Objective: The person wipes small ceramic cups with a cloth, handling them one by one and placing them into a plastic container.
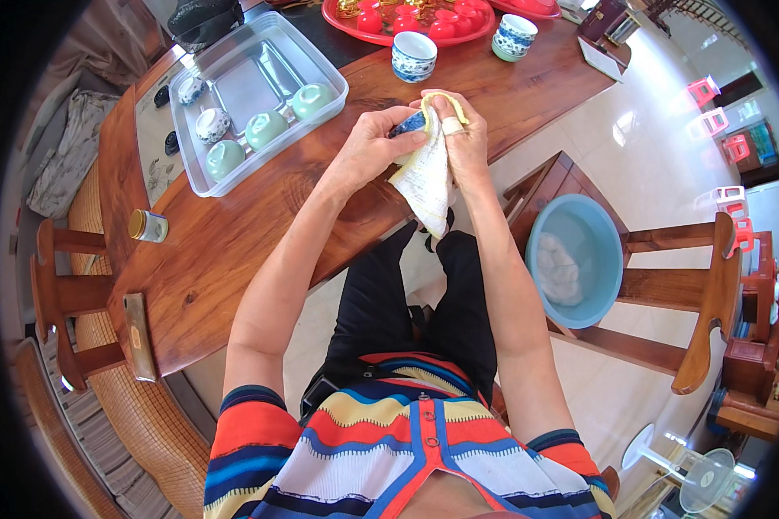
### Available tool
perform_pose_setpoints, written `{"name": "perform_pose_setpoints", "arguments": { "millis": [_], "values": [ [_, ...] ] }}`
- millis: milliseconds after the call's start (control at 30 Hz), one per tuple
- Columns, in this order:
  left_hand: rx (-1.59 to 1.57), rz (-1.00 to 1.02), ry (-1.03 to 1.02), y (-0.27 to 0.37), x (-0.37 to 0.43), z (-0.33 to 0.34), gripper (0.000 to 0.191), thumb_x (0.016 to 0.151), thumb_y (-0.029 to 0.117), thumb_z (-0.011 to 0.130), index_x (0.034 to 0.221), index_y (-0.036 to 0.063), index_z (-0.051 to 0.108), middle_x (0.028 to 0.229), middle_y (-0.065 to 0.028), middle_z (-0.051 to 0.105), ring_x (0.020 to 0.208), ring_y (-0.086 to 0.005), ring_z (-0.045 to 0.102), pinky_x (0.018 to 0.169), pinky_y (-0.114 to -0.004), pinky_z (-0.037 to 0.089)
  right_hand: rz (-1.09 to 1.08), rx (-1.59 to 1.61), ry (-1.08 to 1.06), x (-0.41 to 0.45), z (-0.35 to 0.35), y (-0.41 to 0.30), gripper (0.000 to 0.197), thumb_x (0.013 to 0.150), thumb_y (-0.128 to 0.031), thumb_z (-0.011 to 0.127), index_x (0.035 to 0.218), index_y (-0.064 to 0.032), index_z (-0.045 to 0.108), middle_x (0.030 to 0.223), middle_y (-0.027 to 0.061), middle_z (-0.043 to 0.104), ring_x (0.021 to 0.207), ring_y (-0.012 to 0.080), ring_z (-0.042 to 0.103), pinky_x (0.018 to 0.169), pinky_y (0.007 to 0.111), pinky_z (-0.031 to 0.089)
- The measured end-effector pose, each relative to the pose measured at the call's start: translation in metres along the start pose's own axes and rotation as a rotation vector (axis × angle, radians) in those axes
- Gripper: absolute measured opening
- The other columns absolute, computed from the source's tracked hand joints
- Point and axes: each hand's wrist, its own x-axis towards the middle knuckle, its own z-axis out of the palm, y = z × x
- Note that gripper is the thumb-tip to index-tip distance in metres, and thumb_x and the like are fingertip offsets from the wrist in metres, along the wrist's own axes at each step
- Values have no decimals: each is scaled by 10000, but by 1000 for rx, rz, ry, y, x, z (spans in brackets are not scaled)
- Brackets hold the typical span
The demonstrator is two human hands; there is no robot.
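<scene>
My left hand [371, 150] grips a small blue-and-white cup [408, 124] by its side. A white cloth with yellow edging [425, 185] is pressed against the cup by my right hand [462, 139], which has a pale bandage on one finger, and the cloth's corner hangs down. The cloth and fingers hide much of the cup. Just beyond my hands stands a stack of blue-and-white cups [414, 57] on the wooden table [259, 259]. To the left, a clear plastic bin [269, 139] holds several upside-down cups, some pale green and some patterned.
A second cup stack [514, 37] and a red tray [376, 37] of red cups stand at the far side. On the left lie a jar [148, 226] and a phone [140, 337]. A blue basin [574, 259] of water with a cloth rests on a wooden chair at right.
</scene>
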Motion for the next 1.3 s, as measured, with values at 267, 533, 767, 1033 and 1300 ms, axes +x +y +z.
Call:
{"name": "perform_pose_setpoints", "arguments": {
  "millis": [267,533,767,1033,1300],
  "values": [
    [-24,-63,-48,1,5,-6,287,822,110,635,1090,17,587,905,-2,616,814,-75,564,763,-235,454,52,-150,-20,-3,-7,2,292,916,-319,522,943,-39,601,788,-9,552,726,66,488,659,216,413],
    [-335,15,-40,-3,8,-4,382,768,75,688,1116,0,549,959,-37,618,857,-99,574,822,-249,451,125,32,98,0,-12,2,366,909,-381,515,985,-29,577,818,1,551,732,76,504,656,216,428],
    [467,210,147,5,3,0,313,714,19,654,1018,-31,596,833,-63,639,760,-121,588,696,-285,480,-61,-279,-94,-7,2,-5,237,864,-264,610,951,-44,596,818,3,568,737,63,499,652,225,424],
    [-35,243,67,-6,12,-4,351,761,67,686,1074,-11,546,882,-21,595,762,-66,544,697,-221,467,92,-63,109,-3,-7,-3,340,920,-357,503,925,-27,584,778,1,554,696,61,500,618,208,419],
    [194,58,52,4,7,-8,364,771,71,686,1100,-2,550,935,-11,606,829,-80,563,777,-218,451,-19,-191,-18,-4,-3,0,313,912,-336,522,929,-29,580,781,-2,549,704,66,491,634,208,412]
  ]
}}
